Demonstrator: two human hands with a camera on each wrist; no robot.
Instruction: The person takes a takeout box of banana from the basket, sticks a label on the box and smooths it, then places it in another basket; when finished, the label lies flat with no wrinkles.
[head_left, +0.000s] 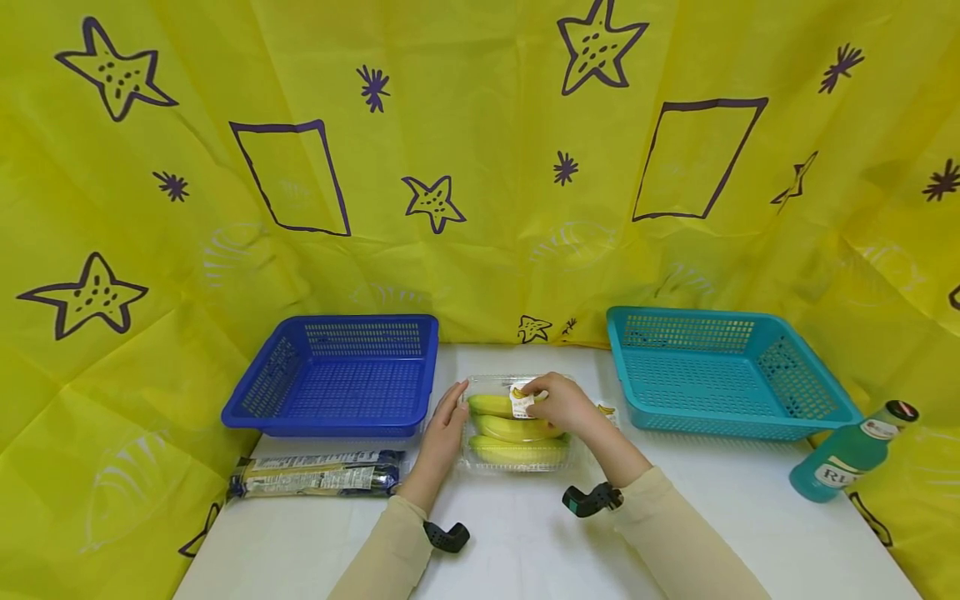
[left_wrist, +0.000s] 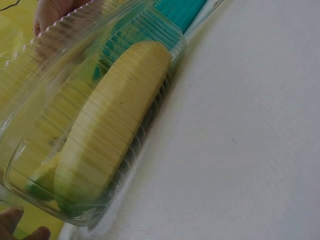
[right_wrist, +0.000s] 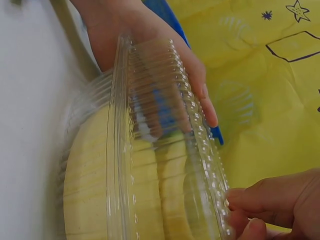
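Observation:
A clear plastic clamshell box (head_left: 517, 461) holds several yellow-green bananas (head_left: 517, 429) in the middle of the table. My left hand (head_left: 442, 429) rests along the box's left side, its fingers fairly straight. Over the lid, my right hand (head_left: 558, 402) pinches the right edge of a small white label (head_left: 521, 402) with a banana picture on it. The right wrist view shows the right thumb and fingertips close together at the ribbed lid. A second banana-printed label (head_left: 606, 409) lies partly hidden behind the right wrist.
A blue basket (head_left: 423, 375) stands at the back left, a teal basket (head_left: 637, 414) at the back right. Front of the blue one lies a long dark-ended plastic package (head_left: 315, 475). A teal bottle (head_left: 851, 454) leans at the right. Yellow patterned cloth (head_left: 480, 275) surrounds the table.

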